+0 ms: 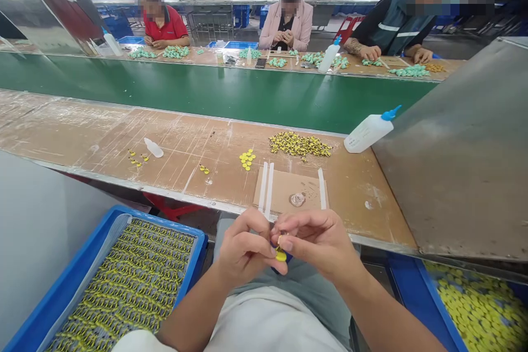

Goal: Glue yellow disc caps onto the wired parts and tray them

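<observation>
Just over my lap, at the near edge of the bench, both hands meet fingertip to fingertip. My left hand is closed in a pinch on a small round yellow disc. Against it, my right hand is also pinched, its thumb and fingertips around a tiny part at the disc's upper edge, mostly hidden by the fingers. Ahead lies a cardboard sheet with white tape strips and a small clear round dish. Beyond it are loose yellow discs and a heap of small yellow-and-black pieces.
A white bottle with a blue tip leans by a metal housing. Left are a small dropper bottle and a blue tray of rowed pieces. A bin of yellow discs sits right. Co-workers sit across the green belt.
</observation>
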`<state>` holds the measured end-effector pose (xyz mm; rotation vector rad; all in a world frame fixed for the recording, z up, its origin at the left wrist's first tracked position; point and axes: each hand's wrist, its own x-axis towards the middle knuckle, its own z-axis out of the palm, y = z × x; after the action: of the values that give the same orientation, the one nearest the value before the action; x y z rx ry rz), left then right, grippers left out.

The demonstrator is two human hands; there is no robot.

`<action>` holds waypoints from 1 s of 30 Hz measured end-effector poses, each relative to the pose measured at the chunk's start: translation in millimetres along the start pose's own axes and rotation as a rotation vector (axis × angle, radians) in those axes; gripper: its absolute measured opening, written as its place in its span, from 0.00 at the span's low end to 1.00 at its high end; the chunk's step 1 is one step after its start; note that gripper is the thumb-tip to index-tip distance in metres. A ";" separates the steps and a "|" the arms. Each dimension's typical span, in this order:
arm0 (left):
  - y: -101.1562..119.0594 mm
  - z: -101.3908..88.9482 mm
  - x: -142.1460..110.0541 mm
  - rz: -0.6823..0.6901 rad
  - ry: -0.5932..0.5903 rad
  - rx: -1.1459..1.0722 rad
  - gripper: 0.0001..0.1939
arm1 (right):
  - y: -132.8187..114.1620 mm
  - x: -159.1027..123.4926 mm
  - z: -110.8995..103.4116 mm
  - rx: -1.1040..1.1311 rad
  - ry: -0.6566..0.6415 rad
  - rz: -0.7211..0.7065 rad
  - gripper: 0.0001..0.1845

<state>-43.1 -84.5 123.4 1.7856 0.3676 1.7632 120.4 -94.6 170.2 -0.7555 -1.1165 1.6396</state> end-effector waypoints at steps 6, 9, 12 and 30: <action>3.4 -12.2 8.8 0.071 -0.119 0.187 0.10 | 1.7 1.1 -0.6 -0.076 0.061 0.023 0.08; 6.1 -16.3 12.8 0.057 -0.157 0.263 0.09 | 2.8 2.6 -0.3 -0.124 0.101 0.017 0.11; 5.3 -16.7 12.6 0.044 -0.135 0.270 0.09 | 3.8 4.2 0.7 -0.177 0.123 0.001 0.10; -16.4 6.1 -0.8 -0.187 0.122 -0.106 0.13 | -21.2 6.8 -31.3 -0.880 -0.274 -0.703 0.09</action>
<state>-33.8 -73.4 113.5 1.5230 0.4663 1.7303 153.2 -76.1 177.9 -0.5527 -2.0608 0.6244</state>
